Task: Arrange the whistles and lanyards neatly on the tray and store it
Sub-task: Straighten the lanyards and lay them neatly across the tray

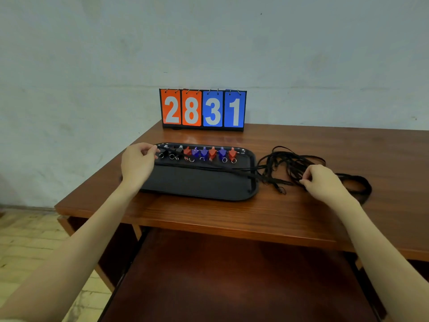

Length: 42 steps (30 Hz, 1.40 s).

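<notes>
A black tray point(204, 184) lies on the wooden table. Along its far edge stands a row of several whistles point(202, 153): black ones at the left, then red and blue ones, each with a small metal ring. One black lanyard point(209, 168) stretches across the tray from left to right. My left hand point(137, 162) pinches its left end at the tray's far left corner. A tangled heap of black lanyards point(290, 163) lies on the table right of the tray. My right hand point(322, 182) pinches strands at that heap's near side.
A flip scoreboard point(202, 110) showing 28 and 31 stands at the back of the table point(325, 219) against the wall. Below the table's front edge an open drawer or lower shelf point(232, 275) extends toward me. Tiled floor lies to the left.
</notes>
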Motion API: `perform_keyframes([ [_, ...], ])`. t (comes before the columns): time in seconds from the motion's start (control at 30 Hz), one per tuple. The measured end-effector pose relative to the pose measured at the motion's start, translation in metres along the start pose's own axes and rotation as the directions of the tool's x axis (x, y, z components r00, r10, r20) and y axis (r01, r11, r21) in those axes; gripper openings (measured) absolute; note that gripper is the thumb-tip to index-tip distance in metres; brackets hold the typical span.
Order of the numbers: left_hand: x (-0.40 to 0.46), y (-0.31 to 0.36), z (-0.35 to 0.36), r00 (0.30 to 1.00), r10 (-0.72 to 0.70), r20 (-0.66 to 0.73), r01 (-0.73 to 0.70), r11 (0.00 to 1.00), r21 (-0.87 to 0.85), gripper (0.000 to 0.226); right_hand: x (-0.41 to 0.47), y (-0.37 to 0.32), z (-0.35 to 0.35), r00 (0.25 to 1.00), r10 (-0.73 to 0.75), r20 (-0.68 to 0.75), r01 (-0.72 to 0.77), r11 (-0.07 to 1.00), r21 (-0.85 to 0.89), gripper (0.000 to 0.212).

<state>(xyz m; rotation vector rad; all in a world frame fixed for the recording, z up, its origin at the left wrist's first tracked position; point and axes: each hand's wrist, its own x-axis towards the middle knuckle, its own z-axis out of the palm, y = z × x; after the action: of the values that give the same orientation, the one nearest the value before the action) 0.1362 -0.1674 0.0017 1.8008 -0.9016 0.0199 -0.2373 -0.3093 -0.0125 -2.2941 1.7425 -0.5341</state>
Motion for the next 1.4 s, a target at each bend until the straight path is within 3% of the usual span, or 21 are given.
perform_keyframes([
  [0.2,0.001,-0.004,-0.004,0.996,-0.045,-0.082,0.046,0.999,0.009,0.025,0.002,-0.003,0.001,0.996,0.074,-0.042,-0.076,0.995,-0.07,0.012],
  [0.3,0.0,-0.005,-0.004,0.999,-0.021,-0.044,0.022,0.999,0.024,0.024,-0.003,-0.009,0.002,0.99,0.076,-0.116,-0.105,0.959,-0.264,0.022],
  [0.37,-0.001,-0.004,-0.003,0.999,-0.008,-0.041,0.008,1.0,0.018,0.024,-0.008,-0.018,0.005,0.975,0.0,-0.223,-0.077,0.939,-0.336,0.025],
  [0.43,-0.002,-0.004,-0.003,0.999,-0.005,-0.041,0.005,1.0,0.011,0.024,-0.011,-0.03,0.006,0.961,-0.137,-0.241,0.074,0.965,-0.253,0.025],
  [0.53,-0.005,-0.005,-0.001,0.999,0.018,-0.032,-0.018,1.0,0.024,0.024,-0.015,-0.046,0.004,0.949,-0.312,-0.039,0.314,0.947,0.065,0.03],
  [0.6,-0.005,-0.005,-0.001,0.999,0.037,-0.031,-0.036,0.999,0.039,0.024,-0.018,-0.053,0.004,0.922,-0.382,0.067,0.373,0.921,0.116,0.039],
  [0.77,0.003,-0.014,-0.012,0.998,0.044,-0.033,-0.041,0.997,0.072,0.021,-0.016,-0.057,0.011,0.92,-0.389,0.049,0.377,0.912,0.164,0.024],
  [0.87,0.012,-0.03,-0.024,0.999,0.028,-0.016,-0.026,0.991,0.129,0.014,-0.012,-0.059,0.011,0.942,-0.331,-0.05,0.33,0.896,0.297,0.019],
  [1.03,0.036,-0.05,-0.037,0.998,0.016,0.063,-0.032,0.966,0.257,0.01,0.003,-0.069,0.018,0.944,-0.264,-0.197,0.321,0.872,0.369,0.01],
  [1.2,0.047,-0.052,-0.038,0.986,0.12,0.114,-0.152,0.929,0.337,0.007,0.012,-0.072,0.028,0.938,-0.2,-0.284,0.305,0.865,0.398,0.006],
  [1.4,0.05,-0.054,-0.026,0.967,0.235,0.1,-0.252,0.817,0.518,0.009,0.015,-0.059,0.033,0.925,-0.214,-0.313,0.325,0.872,0.366,0.005],
])
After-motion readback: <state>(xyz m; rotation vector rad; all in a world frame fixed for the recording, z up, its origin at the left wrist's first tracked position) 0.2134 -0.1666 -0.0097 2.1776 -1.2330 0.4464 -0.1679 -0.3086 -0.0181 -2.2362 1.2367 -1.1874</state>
